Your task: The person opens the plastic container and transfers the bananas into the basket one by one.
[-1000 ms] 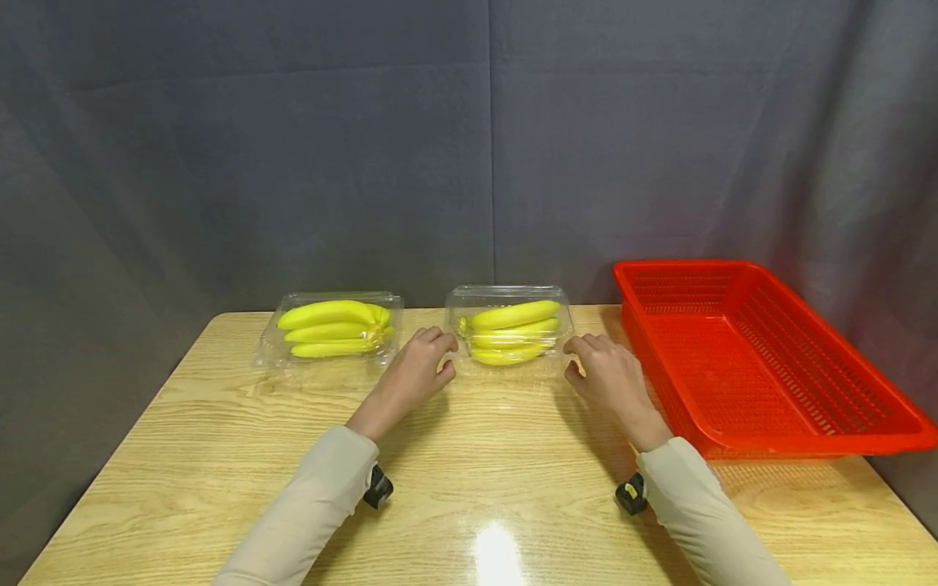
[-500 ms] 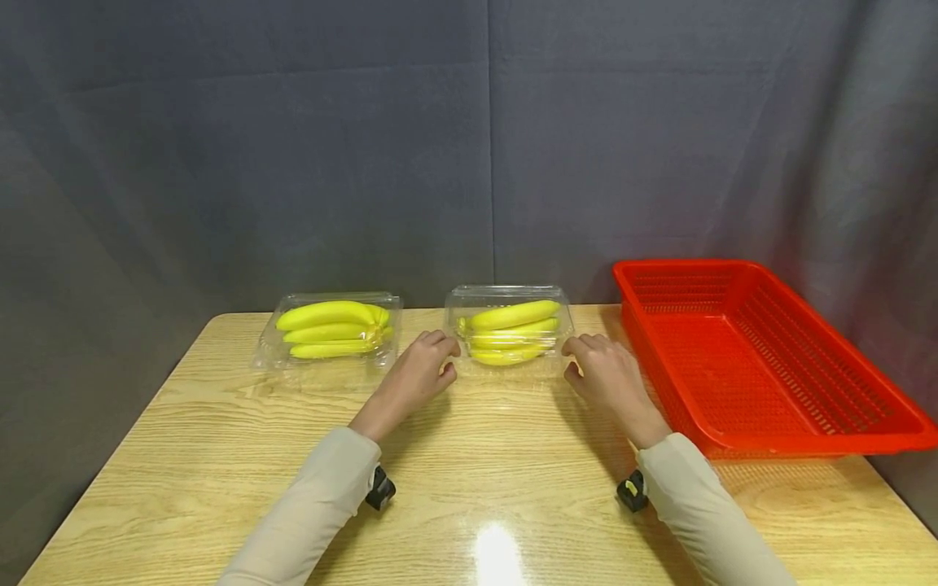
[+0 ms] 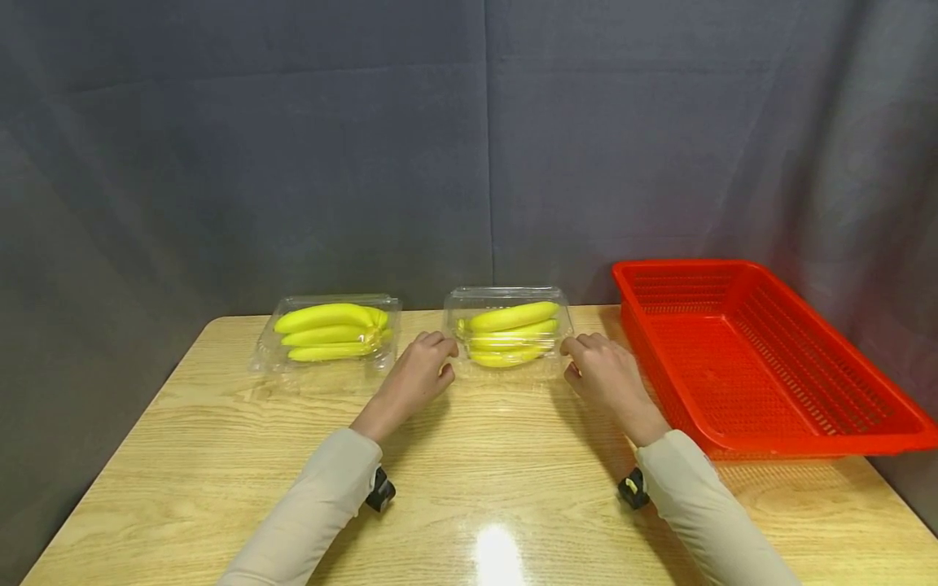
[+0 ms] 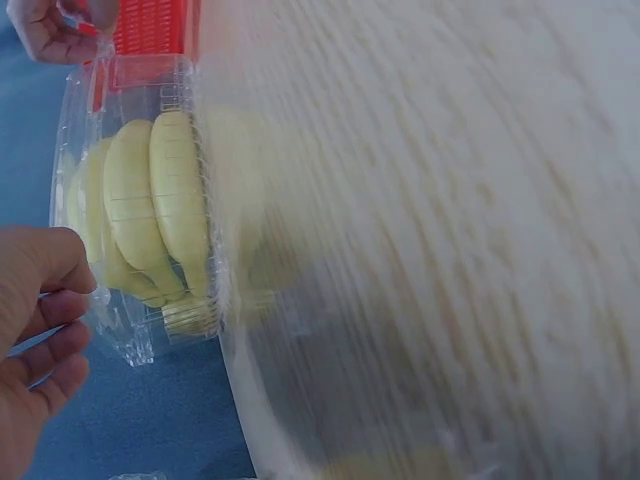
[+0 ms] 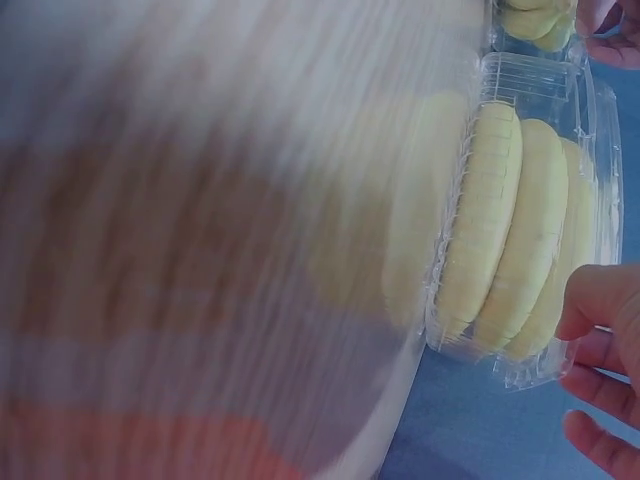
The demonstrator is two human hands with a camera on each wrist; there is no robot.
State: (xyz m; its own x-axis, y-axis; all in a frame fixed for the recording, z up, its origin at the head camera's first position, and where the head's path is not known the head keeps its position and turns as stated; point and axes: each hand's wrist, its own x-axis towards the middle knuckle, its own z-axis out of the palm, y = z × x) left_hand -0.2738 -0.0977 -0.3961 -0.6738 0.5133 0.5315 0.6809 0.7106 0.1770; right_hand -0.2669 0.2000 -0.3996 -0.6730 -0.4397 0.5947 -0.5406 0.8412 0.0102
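With curled fingers of the left hand and right hand pinching only the end rims of the clear plastic clamshell box of yellow bananas at frame centre, its thin, slippery shell could flex, pop open or slip.

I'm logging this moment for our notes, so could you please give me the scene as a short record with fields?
Surface: wooden table before a grey curtain
Left hand: fingers curled at the left end of the middle banana box
Right hand: fingers curled at the right end of that box
Middle banana box: clear, lid closed, yellow bananas inside, on the table
Left banana box: same kind, closed, untouched
Red basket: to the right, nothing in it
Grip: contact likely, firm hold cannot be told
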